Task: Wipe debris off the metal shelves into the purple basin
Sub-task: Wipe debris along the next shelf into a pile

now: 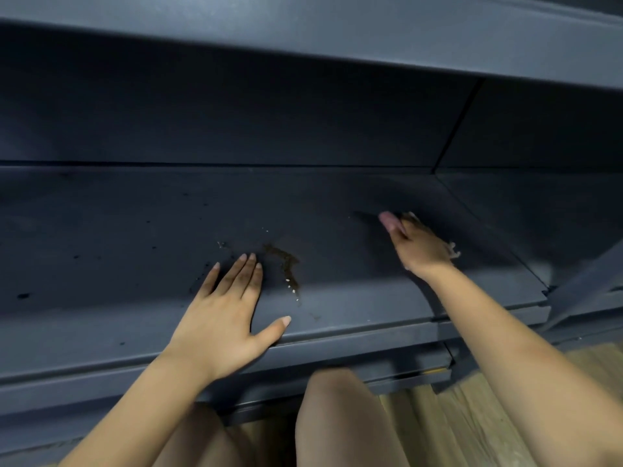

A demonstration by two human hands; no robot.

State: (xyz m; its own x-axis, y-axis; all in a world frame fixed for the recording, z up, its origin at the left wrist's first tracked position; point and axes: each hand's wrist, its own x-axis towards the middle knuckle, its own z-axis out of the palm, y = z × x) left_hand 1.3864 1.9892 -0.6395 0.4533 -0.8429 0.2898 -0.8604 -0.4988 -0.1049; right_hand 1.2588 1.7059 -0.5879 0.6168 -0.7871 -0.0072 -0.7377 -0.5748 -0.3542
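Dark blue-grey metal shelf (135, 237): one brown debris smear (285, 264) mid-shelf plus scattered pale crumbs. Left hand (222, 315) flat, fingers straight, palm down just left of the smear, holding nothing. Right hand (418, 246) blurred, grip curled on a pale frayed cloth (453, 251), further right.

A dark metal shelf (135, 230) runs across the view, with another shelf (303, 38) above it and a wood floor (472, 419) below. On the shelf lies a brown smear of debris (285, 264), just right of the left hand's (220, 315) fingertips, with pale crumbs (294, 291) at its near end. That hand lies flat on the shelf. The right hand (418, 246), blurred, rests further back and right, over what may be a pale cloth (454, 251). Dark specks (23, 295) dot the shelf left of the left hand.
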